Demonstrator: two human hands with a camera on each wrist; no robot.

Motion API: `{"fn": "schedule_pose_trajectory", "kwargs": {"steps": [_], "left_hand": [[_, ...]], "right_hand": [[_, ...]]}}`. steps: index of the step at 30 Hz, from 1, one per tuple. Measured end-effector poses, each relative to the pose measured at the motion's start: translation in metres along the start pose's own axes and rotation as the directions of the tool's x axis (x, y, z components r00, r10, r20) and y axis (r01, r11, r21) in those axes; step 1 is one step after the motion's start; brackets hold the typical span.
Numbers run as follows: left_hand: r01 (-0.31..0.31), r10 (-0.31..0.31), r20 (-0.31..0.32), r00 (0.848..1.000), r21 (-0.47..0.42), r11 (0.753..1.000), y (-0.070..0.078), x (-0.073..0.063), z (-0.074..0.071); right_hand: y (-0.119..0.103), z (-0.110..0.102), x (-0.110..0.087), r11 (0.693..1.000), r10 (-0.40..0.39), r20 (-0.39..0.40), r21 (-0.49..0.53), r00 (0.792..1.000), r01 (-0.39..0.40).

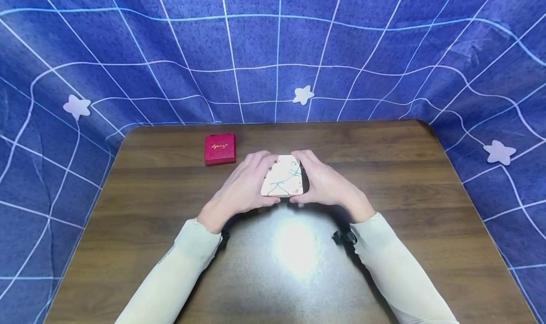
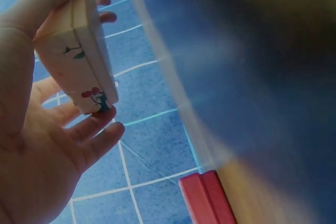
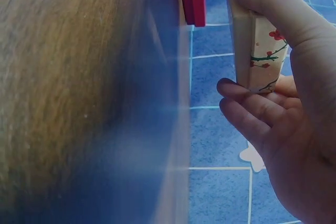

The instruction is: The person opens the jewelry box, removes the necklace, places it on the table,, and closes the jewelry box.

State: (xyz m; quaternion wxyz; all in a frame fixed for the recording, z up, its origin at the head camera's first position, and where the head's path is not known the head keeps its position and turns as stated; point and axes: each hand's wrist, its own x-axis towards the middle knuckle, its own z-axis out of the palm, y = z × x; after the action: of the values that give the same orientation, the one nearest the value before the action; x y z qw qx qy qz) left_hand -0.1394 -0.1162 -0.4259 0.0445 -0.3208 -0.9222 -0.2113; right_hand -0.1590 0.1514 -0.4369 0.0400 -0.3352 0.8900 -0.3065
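Note:
Both hands hold a small cream box (image 1: 283, 177) between them above the middle of the table. It is printed with red blossoms and blue-green branches, and a lid seam runs along its side. My left hand (image 1: 249, 181) grips its left side, thumb at the near edge and fingers toward the far one. On the opposite side, my right hand (image 1: 326, 184) holds it the same way. In the left wrist view, fingertips touch a lower corner of the box (image 2: 73, 72). The right wrist view shows the thumb across the box (image 3: 262, 51) and fingers beneath its end.
A red box (image 1: 220, 148) with gold lettering lies on the brown wooden table (image 1: 153, 210), left of and beyond the hands. Blue cloth (image 1: 256, 44) with white grid lines and stars hangs behind and beside the table. Bright light reflects off the near tabletop.

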Motion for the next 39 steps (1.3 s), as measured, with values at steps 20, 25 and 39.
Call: {"fn": "schedule_pose_trajectory", "kwargs": {"steps": [20, 25, 39], "left_hand": [[0.053, -0.063, -0.02, 0.998, -0.326, 0.944, -0.014, -0.028, 0.007], [0.064, -0.072, -0.007, 0.997, -0.375, 0.925, -0.014, -0.029, 0.007], [0.084, -0.096, -0.007, 0.995, -0.425, 0.901, -0.012, -0.031, 0.004]], "right_hand": [[-0.006, -0.008, -0.01, 1.0, 0.003, 0.007, -0.005, 1.0, -0.003], [-0.007, -0.008, -0.012, 1.0, 0.001, 0.015, 0.01, 1.0, -0.001], [-0.012, -0.013, -0.013, 0.999, 0.005, 0.008, 0.042, 1.0, -0.005]]}}
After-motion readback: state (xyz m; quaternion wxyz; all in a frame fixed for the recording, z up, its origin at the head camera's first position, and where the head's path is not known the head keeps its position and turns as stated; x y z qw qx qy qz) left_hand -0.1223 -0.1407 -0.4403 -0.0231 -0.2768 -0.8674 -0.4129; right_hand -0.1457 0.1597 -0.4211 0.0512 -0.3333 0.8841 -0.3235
